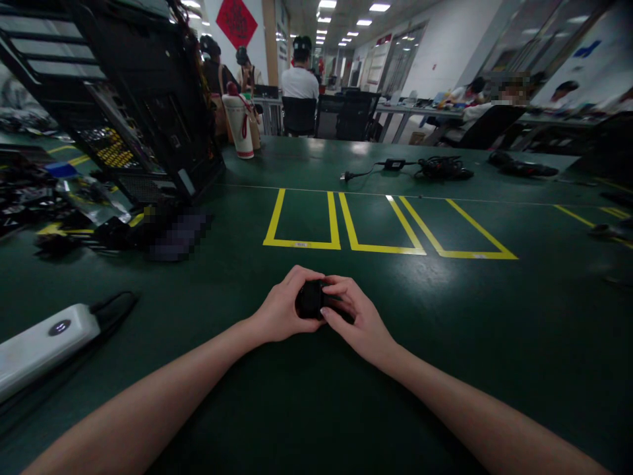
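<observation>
The left grip (281, 309) and the right grip (357, 318) were both curled closed around a small black rounded object (310, 300), which sat between them, fingers wrapped over its sides. Whether it touched the dark green matte surface (445, 330) could not be told. Ahead of the grips lay yellow tape rectangles (301, 221). Well to their left rested a white and black handheld device (49, 340).
</observation>
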The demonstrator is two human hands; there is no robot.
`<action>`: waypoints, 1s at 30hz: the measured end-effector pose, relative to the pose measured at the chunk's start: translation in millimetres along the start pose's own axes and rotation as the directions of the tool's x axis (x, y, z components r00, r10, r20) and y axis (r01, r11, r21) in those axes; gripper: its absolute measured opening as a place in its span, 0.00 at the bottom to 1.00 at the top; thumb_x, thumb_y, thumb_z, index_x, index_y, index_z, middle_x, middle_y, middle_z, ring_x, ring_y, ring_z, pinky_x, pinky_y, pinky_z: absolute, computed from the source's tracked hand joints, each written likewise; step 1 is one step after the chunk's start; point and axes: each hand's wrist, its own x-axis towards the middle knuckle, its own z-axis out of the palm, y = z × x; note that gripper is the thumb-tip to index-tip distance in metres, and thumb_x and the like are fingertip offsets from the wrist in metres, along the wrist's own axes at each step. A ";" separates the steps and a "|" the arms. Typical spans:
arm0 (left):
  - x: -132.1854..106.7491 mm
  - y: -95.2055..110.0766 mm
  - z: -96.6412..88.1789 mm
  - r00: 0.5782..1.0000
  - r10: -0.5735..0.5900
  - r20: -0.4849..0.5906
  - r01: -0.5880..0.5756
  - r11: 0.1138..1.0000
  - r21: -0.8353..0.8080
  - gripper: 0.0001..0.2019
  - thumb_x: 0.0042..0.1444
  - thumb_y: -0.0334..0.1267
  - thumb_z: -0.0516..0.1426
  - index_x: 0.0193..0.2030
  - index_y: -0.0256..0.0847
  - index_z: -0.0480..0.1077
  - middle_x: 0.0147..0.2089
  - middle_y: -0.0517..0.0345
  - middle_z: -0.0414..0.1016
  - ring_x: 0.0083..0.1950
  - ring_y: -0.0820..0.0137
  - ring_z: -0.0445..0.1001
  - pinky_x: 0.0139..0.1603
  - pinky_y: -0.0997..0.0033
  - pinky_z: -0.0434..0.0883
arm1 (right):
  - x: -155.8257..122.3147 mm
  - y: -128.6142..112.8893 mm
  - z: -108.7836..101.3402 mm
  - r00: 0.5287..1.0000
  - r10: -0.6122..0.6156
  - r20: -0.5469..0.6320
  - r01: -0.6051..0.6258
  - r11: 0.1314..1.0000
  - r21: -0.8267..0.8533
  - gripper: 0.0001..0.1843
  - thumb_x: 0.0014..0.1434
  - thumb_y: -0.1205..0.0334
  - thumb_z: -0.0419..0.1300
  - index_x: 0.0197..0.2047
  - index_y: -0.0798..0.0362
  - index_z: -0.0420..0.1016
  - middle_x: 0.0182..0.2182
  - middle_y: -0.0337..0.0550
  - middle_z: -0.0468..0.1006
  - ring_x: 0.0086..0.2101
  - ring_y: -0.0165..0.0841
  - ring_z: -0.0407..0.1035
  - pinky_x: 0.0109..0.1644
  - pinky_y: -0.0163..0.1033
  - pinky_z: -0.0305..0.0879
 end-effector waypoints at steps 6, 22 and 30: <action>0.1 -0.1 -0.5 1.000 -0.007 0.006 0.007 1.000 -0.001 0.27 0.45 0.35 0.62 0.51 0.48 0.57 0.49 0.56 0.61 0.48 0.63 0.66 0.45 0.59 0.70 | 1.1 1.1 2.0 1.000 -0.002 -0.030 0.002 1.000 0.020 0.11 0.55 0.66 0.56 0.42 0.47 0.64 0.45 0.41 0.66 0.48 0.34 0.64 0.54 0.46 0.66; 0.0 -4.1 2.5 0.999 0.020 -0.027 -0.020 1.000 0.001 0.28 0.44 0.35 0.62 0.51 0.47 0.57 0.48 0.56 0.61 0.48 0.64 0.66 0.45 0.62 0.70 | 2.4 3.2 0.6 1.000 0.028 0.000 -0.027 0.997 0.075 0.08 0.56 0.66 0.55 0.41 0.48 0.65 0.45 0.41 0.65 0.48 0.33 0.65 0.54 0.44 0.65; 0.7 -3.3 2.6 1.000 -0.003 -0.017 0.003 1.000 0.008 0.27 0.44 0.34 0.62 0.51 0.47 0.57 0.48 0.56 0.61 0.48 0.65 0.66 0.44 0.62 0.70 | 4.1 1.1 -1.1 0.997 0.065 0.034 -0.068 0.994 0.089 0.12 0.56 0.64 0.56 0.45 0.49 0.63 0.43 0.41 0.68 0.46 0.33 0.66 0.52 0.43 0.66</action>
